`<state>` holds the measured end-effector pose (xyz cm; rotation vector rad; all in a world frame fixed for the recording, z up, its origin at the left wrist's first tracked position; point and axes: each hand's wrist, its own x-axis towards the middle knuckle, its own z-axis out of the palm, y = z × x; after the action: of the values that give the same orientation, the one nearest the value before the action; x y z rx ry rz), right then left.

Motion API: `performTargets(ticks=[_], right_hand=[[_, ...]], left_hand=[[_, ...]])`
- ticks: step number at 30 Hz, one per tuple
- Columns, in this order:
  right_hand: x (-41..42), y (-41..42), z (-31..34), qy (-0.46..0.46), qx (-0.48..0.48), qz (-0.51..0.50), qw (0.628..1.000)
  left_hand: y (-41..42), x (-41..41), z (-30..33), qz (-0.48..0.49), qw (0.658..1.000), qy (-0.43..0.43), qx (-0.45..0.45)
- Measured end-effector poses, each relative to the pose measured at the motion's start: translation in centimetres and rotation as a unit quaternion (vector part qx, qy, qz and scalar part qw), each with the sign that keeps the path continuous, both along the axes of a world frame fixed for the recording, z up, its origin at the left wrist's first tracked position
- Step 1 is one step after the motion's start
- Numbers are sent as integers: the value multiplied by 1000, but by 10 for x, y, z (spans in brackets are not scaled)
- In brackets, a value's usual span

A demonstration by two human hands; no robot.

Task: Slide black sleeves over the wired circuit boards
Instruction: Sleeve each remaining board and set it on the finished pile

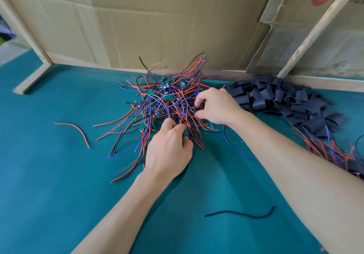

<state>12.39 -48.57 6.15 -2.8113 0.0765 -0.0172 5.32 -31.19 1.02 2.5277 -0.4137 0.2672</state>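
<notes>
Both hands dig with curled fingers into the tangle of wired circuit boards mid-table, the left hand at its near edge, the right hand at its right side, beside the black sleeves heaped along the cardboard wall, with bare green table nearer left.

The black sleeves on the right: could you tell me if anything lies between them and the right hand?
Nothing visible does. The right hand is busy in the tangle of wired boards, and the sleeves lie just beyond it on bare green cloth.
</notes>
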Motion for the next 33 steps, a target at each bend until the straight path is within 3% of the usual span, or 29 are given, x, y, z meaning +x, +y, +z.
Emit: performTargets(ticks=[3,9,13,15,16,18,21,23,24,28,31,33], right_hand=[[-3,1,-2,20,11,12,1000],[-21,-3,24,-69,-15,1,998],[-50,-10,57,-113,-42,-26,992],[-65,-19,66,-144,5,-55,988],[-75,-22,67,-157,49,-69,984],[-96,-21,62,-152,155,-77,973],[-131,-8,34,-129,259,-87,953],[-151,2,13,-142,270,-110,946],[-160,6,4,-144,266,-113,946],[-175,13,-16,-130,209,-113,963],[-174,1,-6,-27,170,-32,985],[-168,-14,8,48,185,9,982]], left_hand=[[0,-1,-1,-20,1000,5,-6],[-1,0,-1,-29,999,-5,-29],[-1,-4,1,-38,992,-70,-102],[-3,-5,4,-51,982,-93,-156],[-5,-8,5,-71,975,-76,-196],[-13,-17,8,-132,946,39,-293],[-26,-29,11,-215,835,270,-429],[-29,-34,13,-255,771,337,-476],[-30,-36,13,-264,761,347,-480],[-32,-39,6,-249,780,360,-447],[-32,-37,3,-216,808,352,-420],[-32,-35,4,-188,803,365,-432]])
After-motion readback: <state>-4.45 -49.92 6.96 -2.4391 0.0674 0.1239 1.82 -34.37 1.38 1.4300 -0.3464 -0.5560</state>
